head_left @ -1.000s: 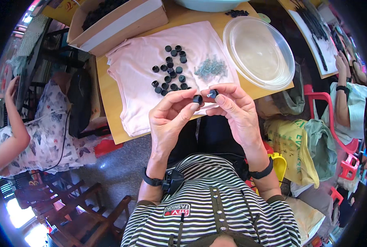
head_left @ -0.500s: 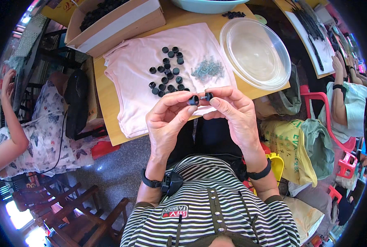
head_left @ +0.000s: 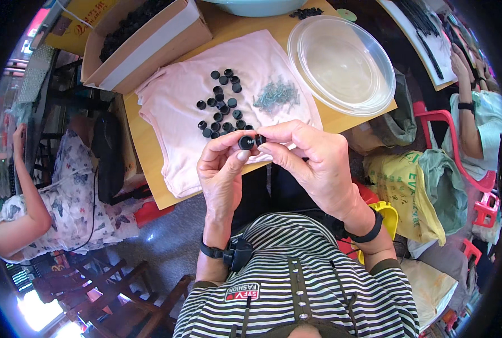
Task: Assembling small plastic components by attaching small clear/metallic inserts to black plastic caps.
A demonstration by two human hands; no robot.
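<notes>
Above the near edge of a pink cloth [head_left: 175, 90], my left hand [head_left: 220, 169] pinches a hollow black cap [head_left: 246, 143] between thumb and fingertips. Thumb and forefinger of my right hand [head_left: 315, 155] grip a small black piece [head_left: 260, 139] right beside the cap's mouth. A bit of silvery screw shows between the two parts; how deep it sits is hard to see. Just beyond my fingers, several similar black caps [head_left: 232, 103] lie scattered on the cloth, some mouth up. To their right is a heap of small silvery screws [head_left: 276, 96].
A cardboard box [head_left: 149, 48] of black parts stands at the table's far left. Clear round plastic lids [head_left: 341, 67] lie at the right, below a pale blue basin [head_left: 262, 7]. One person [head_left: 31, 208] sits at left, another [head_left: 470, 129] at right by a red chair [head_left: 456, 152].
My right hand has brought the small black piece with its screw leftward to the cap. The cap's mouth has turned more upward, and the screw is less exposed.
</notes>
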